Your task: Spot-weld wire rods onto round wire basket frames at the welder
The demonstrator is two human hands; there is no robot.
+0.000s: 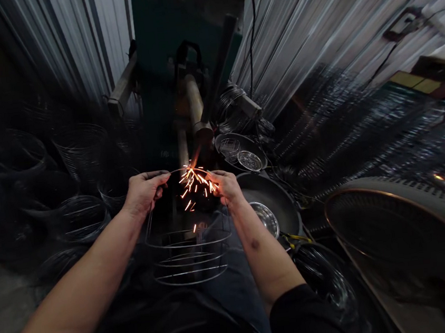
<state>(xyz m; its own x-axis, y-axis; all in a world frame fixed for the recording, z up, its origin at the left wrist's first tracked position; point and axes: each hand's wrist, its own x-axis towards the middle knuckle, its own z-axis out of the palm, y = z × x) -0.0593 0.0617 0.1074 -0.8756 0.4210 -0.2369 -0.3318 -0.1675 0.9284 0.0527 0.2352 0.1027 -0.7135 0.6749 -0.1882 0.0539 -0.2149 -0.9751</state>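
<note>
Between my hands hangs a round wire basket frame (193, 282) made of several thin metal rings joined by upright wires. My left hand (145, 189) pinches its top ring on the left side. On the right side of the same ring, my right hand (224, 184) is closed with thumb and fingers. Orange sparks (195, 179) burst from the ring's far edge, right under the electrode arm of a welding machine (195, 103). The contact point itself is hidden by the glare.
Beside my right arm stand round black pans (282, 202) holding shiny metal pieces (265, 219). A large round rimmed container (399, 227) is at the right. Dark stacked wire frames (80, 216) crowd the left. Coiled wire (234, 101) lies behind, against corrugated metal walls (302, 15).
</note>
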